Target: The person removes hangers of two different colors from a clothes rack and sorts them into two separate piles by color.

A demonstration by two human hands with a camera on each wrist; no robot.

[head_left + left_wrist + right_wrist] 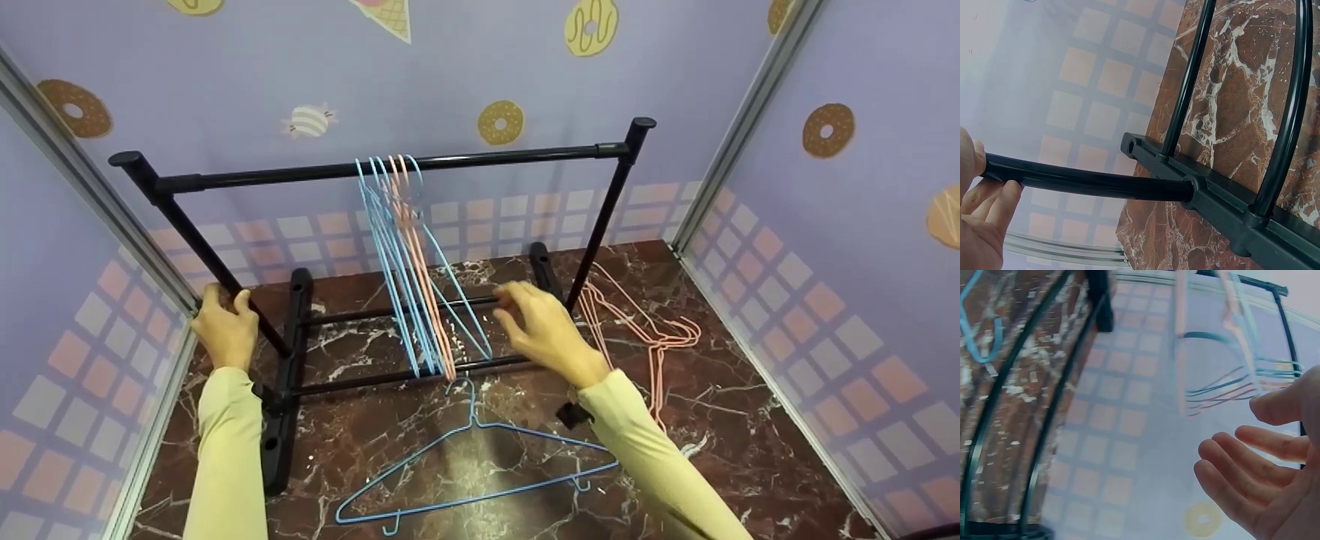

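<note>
My left hand (227, 330) grips the left upright post (1089, 179) of a black clothes rack (277, 176), fingers and thumb around the tube. The right hand (544, 326) is in the air inside the right half of the rack, its fingers loosely bent with nothing between them. To its left, several blue hangers (388, 277) and pink hangers (429, 300) hang bunched near the middle of the top rail. A single blue hanger (480, 499) lies on the floor in front of the rack, its right end overlapped by my right sleeve.
Several pink hangers (660, 341) lie in a pile on the marbled floor (735, 420), right of the rack. Two lower bars (352, 384) join the black feet (277, 457). Patterned purple panels (450, 75) stand behind and at both sides.
</note>
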